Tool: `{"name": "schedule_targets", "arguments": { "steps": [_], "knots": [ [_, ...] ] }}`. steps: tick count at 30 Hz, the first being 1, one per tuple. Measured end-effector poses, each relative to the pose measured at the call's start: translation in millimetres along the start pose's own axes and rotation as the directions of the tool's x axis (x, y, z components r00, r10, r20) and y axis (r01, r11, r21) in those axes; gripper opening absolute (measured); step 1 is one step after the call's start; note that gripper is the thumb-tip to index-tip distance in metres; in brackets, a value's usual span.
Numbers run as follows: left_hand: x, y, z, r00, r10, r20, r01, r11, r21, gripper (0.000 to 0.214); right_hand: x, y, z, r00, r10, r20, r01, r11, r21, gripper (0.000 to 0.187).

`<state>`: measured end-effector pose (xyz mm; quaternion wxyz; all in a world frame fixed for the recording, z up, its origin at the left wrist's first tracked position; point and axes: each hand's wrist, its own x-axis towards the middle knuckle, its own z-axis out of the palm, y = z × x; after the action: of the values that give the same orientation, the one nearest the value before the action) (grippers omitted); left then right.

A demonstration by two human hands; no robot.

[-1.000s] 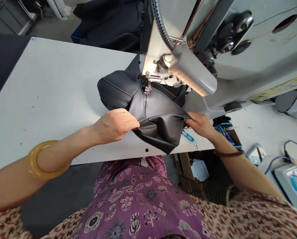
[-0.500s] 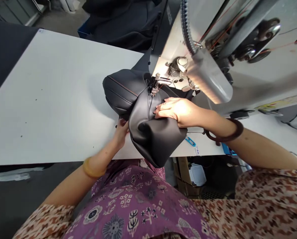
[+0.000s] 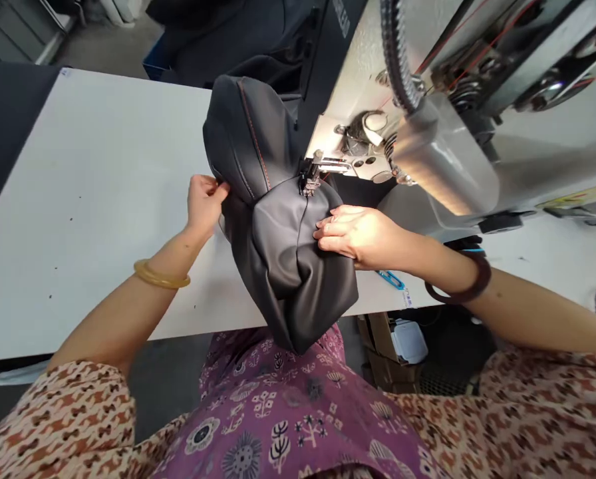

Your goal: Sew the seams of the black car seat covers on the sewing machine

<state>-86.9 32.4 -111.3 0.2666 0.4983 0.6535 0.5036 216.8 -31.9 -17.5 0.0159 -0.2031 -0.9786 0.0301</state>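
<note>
A black leather cover [image 3: 278,246] with orange stitching lies bunched under the presser foot [image 3: 308,179] of a grey industrial sewing machine [image 3: 428,100]. My left hand [image 3: 204,199], a yellow bangle on its wrist, pinches the cover's left edge, where the stitched part stands up. My right hand [image 3: 358,233], with a dark bangle on the wrist, lies flat with fingers pressed on the leather just right of the foot. The cover's lower end hangs over the table's front edge toward my lap.
The white table [image 3: 88,199] stretches to the left. A blue clip [image 3: 390,279] lies by my right wrist. Dark fabric [image 3: 238,40] is piled behind the machine. Boxes [image 3: 398,339] sit under the table at right.
My left hand came out from under the cover and now grips its left edge higher up. The stitched part has been swung upright. My right hand stays flat on the leather.
</note>
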Motion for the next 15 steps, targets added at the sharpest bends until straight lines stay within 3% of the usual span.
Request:
{"name": "schedule_targets", "arguments": {
  "steps": [2,3,4,5,6,7,8,9,10,12,15],
  "knots": [
    [-10.4,13.4,-3.3,0.966,0.25,0.067,-0.257,0.957,0.137,0.045,1.4,0.4,2.4,1.0,-0.015,-0.007,0.014,0.999,-0.03,0.019],
    [-17.7,23.6,-8.5,0.878,0.435,0.201,-0.472,0.856,0.212,0.048,1.8,0.7,2.8,1.0,-0.023,-0.015,0.022,0.999,-0.046,0.019],
    [-24.3,35.6,-14.1,0.702,0.595,0.392,-0.701,0.675,0.23,0.046,2.2,1.0,2.5,0.999,-0.027,-0.023,0.026,0.998,-0.059,0.019],
    [-29.5,48.3,-18.6,0.468,0.672,0.574,-0.87,0.464,0.166,0.045,2.6,1.3,1.9,0.999,-0.032,-0.028,0.03,0.997,-0.072,0.018],
    [-32.5,60.8,-20.9,0.23,0.668,0.708,-0.958,0.283,0.044,0.049,3.1,1.7,0.9,0.999,-0.04,-0.029,0.038,0.996,-0.086,0.018],
    [-33.5,72.4,-20.4,0.047,0.632,0.774,-0.981,0.175,-0.083,0.053,3.6,2.2,-0.2,0.998,-0.052,-0.027,0.049,0.994,-0.098,0.018],
    [-32.7,82.2,-17.3,-0.074,0.592,0.803,-0.974,0.131,-0.186,0.055,3.8,2.8,-1.2,0.998,-0.062,-0.026,0.059,0.993,-0.107,0.018],
    [-30.8,89.9,-12.3,-0.138,0.562,0.815,-0.958,0.132,-0.253,0.056,3.7,3.8,-1.9,0.997,-0.067,-0.031,0.063,0.992,-0.109,0.019],
    [-28.8,95.3,-6.6,-0.152,0.543,0.826,-0.948,0.158,-0.277,0.055,3.1,5.2,-2.2,0.997,-0.065,-0.047,0.06,0.993,-0.105,0.019],
    [-26.8,100.3,2.9,-0.099,0.495,0.863,-0.951,0.208,-0.228,0.054,0.3,8.9,-1.9,0.995,-0.048,-0.092,0.04,0.996,-0.081,0.022],
    [-31.6,100.9,4.6,-0.015,0.391,0.92,-0.975,0.198,-0.1,0.054,-6.7,15.0,-0.5,0.994,-0.032,-0.104,0.028,0.999,-0.044,0.023]
  ]
}}
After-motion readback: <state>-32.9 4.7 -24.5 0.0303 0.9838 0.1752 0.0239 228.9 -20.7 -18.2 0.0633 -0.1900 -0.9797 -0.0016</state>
